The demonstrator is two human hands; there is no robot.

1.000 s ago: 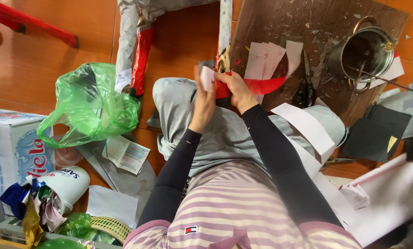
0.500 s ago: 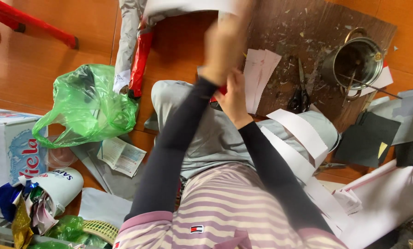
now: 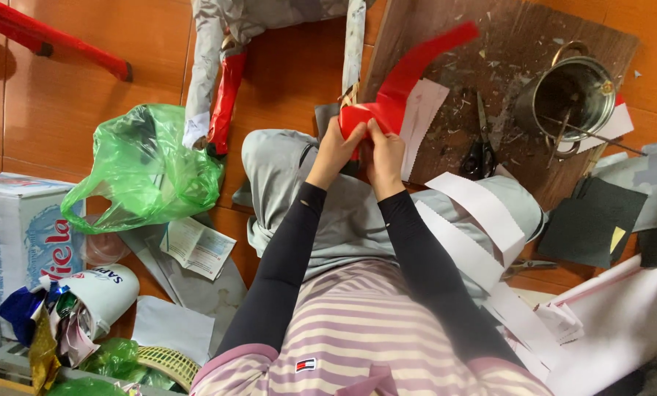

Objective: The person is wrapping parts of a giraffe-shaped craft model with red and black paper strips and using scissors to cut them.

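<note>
Above my lap, both my left hand (image 3: 336, 150) and right hand (image 3: 384, 150) pinch the red paper strip (image 3: 409, 77), its long axis curving up-right toward the wooden board (image 3: 504, 44)

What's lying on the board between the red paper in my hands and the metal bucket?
In the head view, a pair of black-handled scissors lies on the wooden board, between the red paper and the metal bucket, among paper scraps.

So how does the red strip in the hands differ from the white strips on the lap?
The red paper strip is held up by both the left hand and the right hand, curving upward; the white paper strips lie loose across the lap. The red one is a single strip, the white are several. All are long cut strips.
</note>
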